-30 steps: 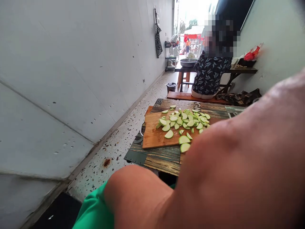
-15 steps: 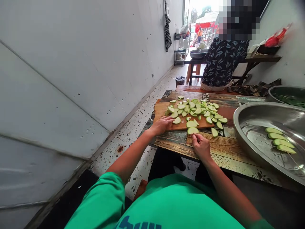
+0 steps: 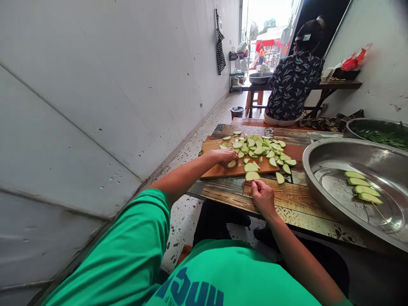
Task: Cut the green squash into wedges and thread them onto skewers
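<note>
Many pale green zucchini slices point(image 3: 259, 150) lie heaped on a wooden cutting board point(image 3: 212, 171), some spilling onto the table at its right. My left hand point(image 3: 227, 157) reaches over the board's left part, fingers bent down among the slices; its fingertips are partly hidden and nothing shows held in it. My right hand point(image 3: 263, 196), at the board's front edge, pinches the lower end of a thin skewer, mostly hidden by its fingers. Two larger zucchini slices point(image 3: 252, 176) sit in line on that skewer. In the steel basin point(image 3: 307, 170) rests another skewer point(image 3: 384, 216) with several slices.
Behind the basin stands a second metal bowl point(image 3: 353, 123) with green leaves. A person in a leaf-print shirt point(image 3: 293, 89) sits on a bench ahead, facing away. A white wall point(image 3: 105, 85) runs along my left. A bin point(image 3: 237, 112) stands on the floor.
My left hand has moved forward and right, from the board's left edge to over the slices. My right hand keeps its pinch. The view has shifted slightly.
</note>
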